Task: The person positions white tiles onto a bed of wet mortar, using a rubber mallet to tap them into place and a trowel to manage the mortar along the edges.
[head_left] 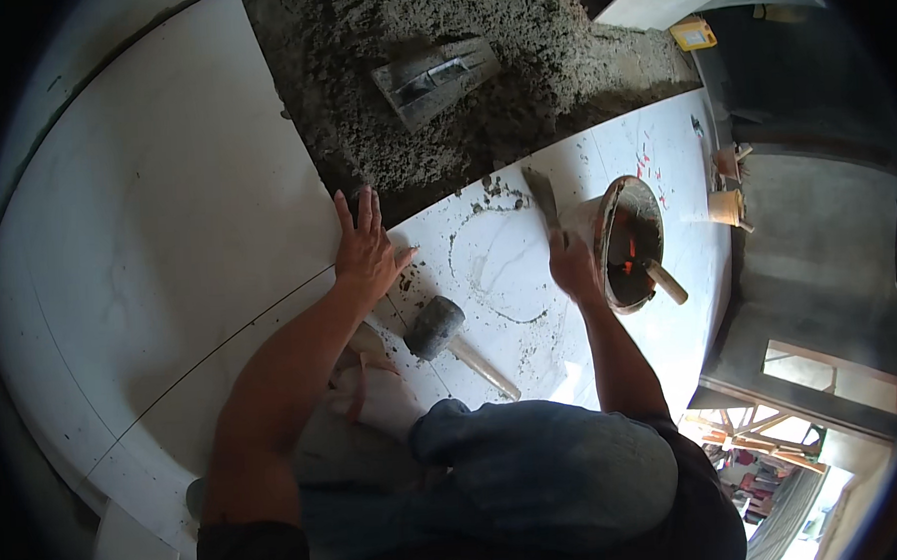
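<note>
Knee [617,463]: one, blue denim, closest to my camera.
Left hand [368,261]: one, fingers spread wide, palm down at the edge of the white tiles [179,182], fingertips by the grey mortar [329,70].
Right hand [575,269]: one, wrapped around one scraper [540,197].
Scraper spot: over tile, just left of one bucket [649,216]; blade points away from the person.
Bucket extras: one wooden handle [667,281] sticking over the rim.
Mallet [449,335]: one, black head, lying on tile.
Float [438,82]: one, on mortar.
Jug [695,35]: one, yellow, far right.
Tile count: can't tell, I see seams partly hidden.
</note>
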### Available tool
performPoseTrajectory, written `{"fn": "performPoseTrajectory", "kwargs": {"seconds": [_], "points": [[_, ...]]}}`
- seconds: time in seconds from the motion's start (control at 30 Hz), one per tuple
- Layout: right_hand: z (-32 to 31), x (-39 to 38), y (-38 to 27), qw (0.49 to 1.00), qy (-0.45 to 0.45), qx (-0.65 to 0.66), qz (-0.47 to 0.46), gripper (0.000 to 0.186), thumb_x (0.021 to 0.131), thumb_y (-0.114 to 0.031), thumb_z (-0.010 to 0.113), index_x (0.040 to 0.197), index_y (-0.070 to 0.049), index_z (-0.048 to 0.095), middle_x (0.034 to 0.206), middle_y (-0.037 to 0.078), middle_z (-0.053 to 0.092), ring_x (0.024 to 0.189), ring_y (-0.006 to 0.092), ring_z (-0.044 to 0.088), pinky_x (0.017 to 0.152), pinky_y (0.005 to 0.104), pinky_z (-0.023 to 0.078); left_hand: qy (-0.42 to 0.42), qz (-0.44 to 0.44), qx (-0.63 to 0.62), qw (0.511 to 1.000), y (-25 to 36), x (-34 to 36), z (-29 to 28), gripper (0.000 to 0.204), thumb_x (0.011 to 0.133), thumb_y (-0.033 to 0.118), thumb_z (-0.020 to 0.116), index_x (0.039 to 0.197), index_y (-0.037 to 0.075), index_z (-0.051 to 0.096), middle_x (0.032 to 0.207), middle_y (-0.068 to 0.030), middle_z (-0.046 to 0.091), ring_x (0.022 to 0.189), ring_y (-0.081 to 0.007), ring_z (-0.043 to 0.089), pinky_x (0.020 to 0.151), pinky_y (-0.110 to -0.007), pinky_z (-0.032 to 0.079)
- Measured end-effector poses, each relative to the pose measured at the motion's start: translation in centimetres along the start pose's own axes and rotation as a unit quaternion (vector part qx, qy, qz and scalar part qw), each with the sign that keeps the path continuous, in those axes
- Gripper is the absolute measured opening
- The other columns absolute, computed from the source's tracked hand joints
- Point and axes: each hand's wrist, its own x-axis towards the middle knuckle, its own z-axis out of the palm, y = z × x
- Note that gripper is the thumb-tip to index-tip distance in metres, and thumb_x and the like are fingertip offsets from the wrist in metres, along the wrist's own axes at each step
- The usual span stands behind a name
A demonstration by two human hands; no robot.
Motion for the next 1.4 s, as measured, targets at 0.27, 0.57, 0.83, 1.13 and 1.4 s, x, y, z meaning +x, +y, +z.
{"fn": "performPoseTrajectory", "kwargs": {"seconds": [0.27,0.57,0.83,1.13,1.4], "points": [[1.7,5.7,-1.9,0.985,-0.088,-0.091,-0.119,0.046,0.095,-0.04,0.044,0.111,0.0,0.058,0.104,0.028,0.063,0.102,0.0457,0.058,0.091,0.0499,0.043,-0.053,0.071,0.057,0.994,-1.3,-2.4,-2.8,0.08,0.091,0.067,0.026,0.114,0.002,0.066,0.149,-0.0166,0.032,0.144,-0.0321,0.012,0.11,-0.067,0.001],[-0.9,3.9,-4.0,0.994,0.016,-0.053,-0.095,0.046,0.09,-0.029,0.052,0.126,0.0,0.046,0.106,0.029,0.061,0.101,0.0463,0.058,0.088,0.0534,0.045,0.173,-0.082,-0.347,0.918,-3.4,-21.5,-1.8,0.034,0.098,0.027,0.04,0.1,0.005,0.065,0.134,-0.0182,0.049,0.131,-0.0347,0.039,0.11,-0.054,0.022],[4.4,3.1,-0.9,0.952,0.008,-0.237,-0.192,0.054,0.086,0.001,0.045,0.137,-0.017,0.034,0.116,0.019,0.054,0.109,0.0376,0.055,0.085,0.047,0.05,0.239,-0.726,-0.22,0.606,-8.4,-55.5,10.8,0.055,0.096,0.039,0.044,0.138,0.004,0.044,0.136,-0.0175,0.05,0.126,-0.0317,0.046,0.104,-0.041,0.038],[-1.2,1.9,-1.0,0.927,-0.035,-0.298,-0.223,0.04,0.087,-0.005,0.047,0.126,-0.012,0.047,0.114,0.019,0.057,0.103,0.0373,0.06,0.085,0.0497,0.05,-0.315,-0.716,-0.209,0.587,8.5,-66.8,23.4,0.056,0.089,0.041,0.054,0.136,0.011,0.048,0.129,-0.0189,0.054,0.118,-0.034,0.053,0.098,-0.044,0.043],[-2.6,5.9,-4.6,0.926,0.096,0.034,-0.365,0.034,0.091,-0.02,0.046,0.121,-0.005,0.053,0.098,0.021,0.063,0.089,0.0373,0.063,0.079,0.0502,0.048,-0.009,-0.847,-0.025,0.53,13.6,-67.4,23.8,0.049,0.071,0.048,0.071,0.106,0.015,0.068,0.099,-0.0098,0.067,0.087,-0.028,0.067,0.075,-0.045,0.056]]}}
